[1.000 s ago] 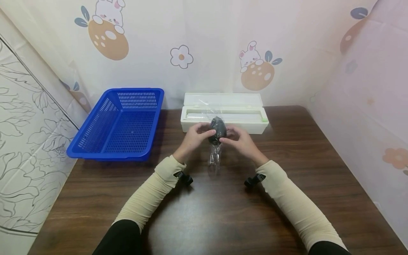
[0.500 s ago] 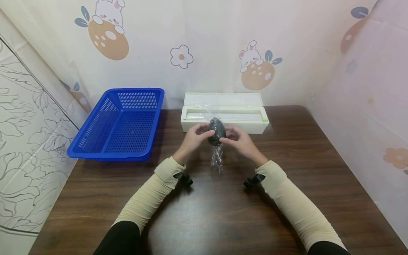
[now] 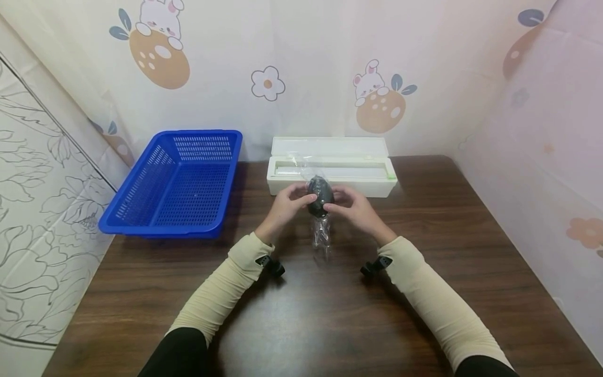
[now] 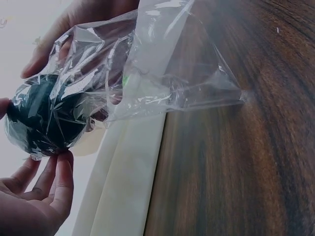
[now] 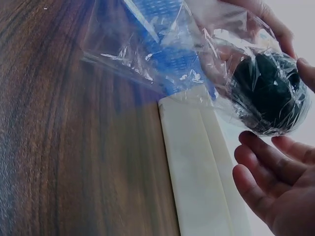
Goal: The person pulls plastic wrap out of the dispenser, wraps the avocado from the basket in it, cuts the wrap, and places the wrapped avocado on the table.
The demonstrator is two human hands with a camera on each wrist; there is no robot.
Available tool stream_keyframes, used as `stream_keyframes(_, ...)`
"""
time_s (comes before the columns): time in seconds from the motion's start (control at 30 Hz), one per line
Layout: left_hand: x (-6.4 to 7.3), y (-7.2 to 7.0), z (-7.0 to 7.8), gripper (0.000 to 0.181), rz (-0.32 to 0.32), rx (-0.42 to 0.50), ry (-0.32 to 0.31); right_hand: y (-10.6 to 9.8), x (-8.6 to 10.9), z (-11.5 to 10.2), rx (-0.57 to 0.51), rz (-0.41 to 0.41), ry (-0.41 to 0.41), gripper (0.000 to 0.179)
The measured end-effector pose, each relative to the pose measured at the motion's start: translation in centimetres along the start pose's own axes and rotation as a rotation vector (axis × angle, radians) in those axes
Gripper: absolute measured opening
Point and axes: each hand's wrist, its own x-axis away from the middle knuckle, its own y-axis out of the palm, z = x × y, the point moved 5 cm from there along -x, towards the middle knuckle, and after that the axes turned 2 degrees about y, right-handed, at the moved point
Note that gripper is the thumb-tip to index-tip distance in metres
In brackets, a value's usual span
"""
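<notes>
A dark green oval fruit that looks like an avocado (image 3: 321,198) is held above the table, wrapped in clear cling film (image 3: 322,233). My left hand (image 3: 288,205) pinches its left side, thumb in front and fingers behind. On the other side my right hand (image 3: 354,209) grips it the same way. In the left wrist view loose film (image 4: 157,93) trails from one end of the avocado (image 4: 47,115). The right wrist view shows the film crumpled tightly over the fruit (image 5: 268,93). Another loose end of film rises above it in the head view.
Behind the hands stands a long white cling film box (image 3: 282,183), its lid (image 3: 330,146) raised. A blue perforated basket (image 3: 162,229) sits at the back left of the brown wooden table (image 3: 301,324). A patterned curtain (image 3: 311,52) hangs along the back.
Both hands stay almost in place. The avocado has shifted very slightly toward me and left, and the loose film ends have swayed a little.
</notes>
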Motion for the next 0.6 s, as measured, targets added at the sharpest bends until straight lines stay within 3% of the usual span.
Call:
stream_keyframes(0.3, -0.10, 0.06, -0.36, 0.056, -0.015, 0.017, -0.007, 0.49, -0.16, -0.14, -0.039, -0.021, 0.000, 0.056)
stream_keyframes(0.6, -0.19, 0.08, -0.08, 0.051, -0.026, -0.022, -0.016, 0.79, -0.21, -0.21, -0.051, -0.002, -0.018, 0.052)
